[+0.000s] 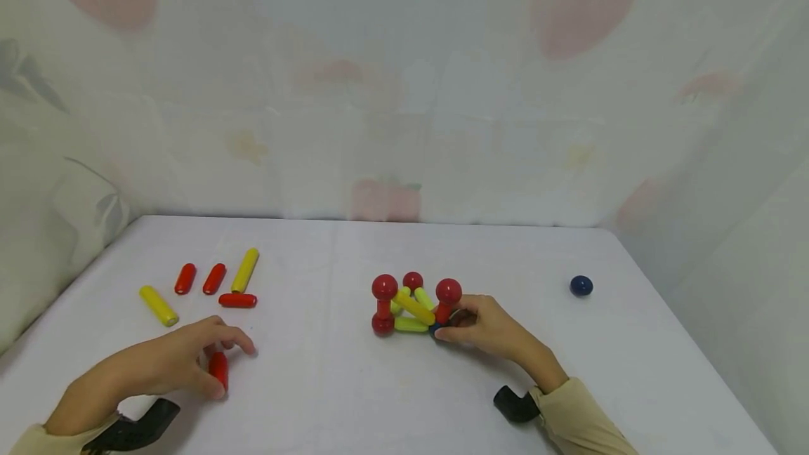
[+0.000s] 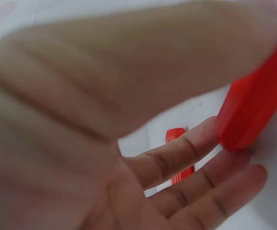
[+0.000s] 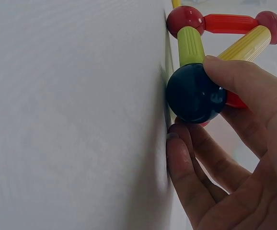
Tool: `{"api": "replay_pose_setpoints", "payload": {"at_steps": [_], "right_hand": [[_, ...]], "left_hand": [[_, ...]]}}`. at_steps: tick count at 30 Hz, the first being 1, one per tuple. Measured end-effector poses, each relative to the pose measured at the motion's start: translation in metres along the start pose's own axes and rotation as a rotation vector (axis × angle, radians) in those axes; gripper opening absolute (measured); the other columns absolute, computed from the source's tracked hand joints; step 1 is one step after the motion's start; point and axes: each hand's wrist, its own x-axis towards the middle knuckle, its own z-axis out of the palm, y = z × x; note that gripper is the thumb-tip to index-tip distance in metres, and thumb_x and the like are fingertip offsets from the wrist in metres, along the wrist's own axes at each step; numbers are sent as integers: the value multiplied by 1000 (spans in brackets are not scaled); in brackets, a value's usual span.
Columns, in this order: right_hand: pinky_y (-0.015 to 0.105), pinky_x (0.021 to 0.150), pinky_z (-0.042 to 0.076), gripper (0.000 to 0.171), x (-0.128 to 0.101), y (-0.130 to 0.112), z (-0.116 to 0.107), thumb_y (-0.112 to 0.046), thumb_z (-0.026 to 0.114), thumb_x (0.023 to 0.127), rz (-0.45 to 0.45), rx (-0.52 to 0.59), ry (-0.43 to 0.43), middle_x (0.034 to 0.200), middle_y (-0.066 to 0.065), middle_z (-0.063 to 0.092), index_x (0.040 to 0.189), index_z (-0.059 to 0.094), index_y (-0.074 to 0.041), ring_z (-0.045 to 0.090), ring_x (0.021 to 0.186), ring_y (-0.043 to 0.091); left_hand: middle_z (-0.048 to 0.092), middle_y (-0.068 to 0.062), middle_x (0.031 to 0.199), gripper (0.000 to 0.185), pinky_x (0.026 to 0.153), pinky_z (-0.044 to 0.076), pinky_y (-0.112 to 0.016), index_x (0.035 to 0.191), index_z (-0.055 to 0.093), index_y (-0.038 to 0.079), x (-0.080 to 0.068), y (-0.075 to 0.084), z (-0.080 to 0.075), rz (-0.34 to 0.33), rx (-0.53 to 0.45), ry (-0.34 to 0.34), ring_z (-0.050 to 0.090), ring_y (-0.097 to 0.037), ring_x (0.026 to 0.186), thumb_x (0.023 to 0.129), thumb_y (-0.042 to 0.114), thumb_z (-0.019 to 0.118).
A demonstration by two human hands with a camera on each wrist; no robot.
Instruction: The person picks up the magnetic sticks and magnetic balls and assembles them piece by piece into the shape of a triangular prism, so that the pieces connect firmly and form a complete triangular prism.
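My left hand (image 1: 170, 360) pinches a short red rod (image 1: 218, 369) between thumb and fingers at the table's left; the same red rod (image 2: 253, 105) shows at the right of the left wrist view. At the table's middle stands a frame of balls and rods, with red balls (image 1: 384, 286) and light green rods (image 1: 411, 324). A yellow rod (image 1: 414, 307) slants down from the upper left ball toward the blue corner. My right hand (image 1: 489, 328) holds that corner, its thumb and fingers about the dark blue ball (image 3: 193, 96). A red rod (image 1: 444, 313) stands upright there, topped by a red ball (image 1: 449, 291).
Several loose rods lie at the left, among them a red rod (image 1: 237, 300), a long yellow rod (image 1: 245, 270) and another yellow rod (image 1: 159, 305). One loose dark blue ball (image 1: 581, 286) sits far right. Patterned cloth (image 1: 442, 146) hangs behind the white table (image 1: 316, 399).
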Motion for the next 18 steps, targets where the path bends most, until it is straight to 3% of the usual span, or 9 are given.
{"api": "replay_pose_setpoints", "payload": {"at_steps": [4, 9, 12, 18], "right_hand": [[20, 78, 54, 23, 0, 0, 0, -24, 79, 85, 4, 0, -3, 101, 3, 70, 101, 69, -11, 65, 88, 13], [21, 77, 54, 23, 0, 0, 0, -25, 79, 85, 16, 8, -5, 100, 2, 70, 101, 69, -12, 65, 88, 15], [21, 77, 54, 23, 0, 0, 0, -25, 79, 85, 12, 5, -6, 99, 2, 70, 101, 69, -12, 65, 88, 15], [20, 77, 54, 25, 0, -1, -1, -24, 79, 85, 2, 7, -10, 101, 4, 71, 103, 68, -9, 65, 88, 14]], "left_hand": [[56, -3, 100, 41, 67, 51, -20, 113, 68, 24, 3, 1, 4, 90, 6, 36, 51, -14, 86, 76, 30, 84], [56, 3, 90, 24, 67, 48, -17, 103, 70, 26, 12, 10, 15, 219, 51, 133, 48, -4, 79, 83, 34, 78], [59, 6, 89, 21, 67, 47, -17, 102, 71, 27, 18, 18, 22, 248, 64, 170, 48, -2, 80, 84, 36, 77], [57, 6, 87, 26, 64, 46, -18, 107, 72, 23, 23, 33, 27, 253, 50, 170, 48, -5, 78, 84, 33, 77]]}}
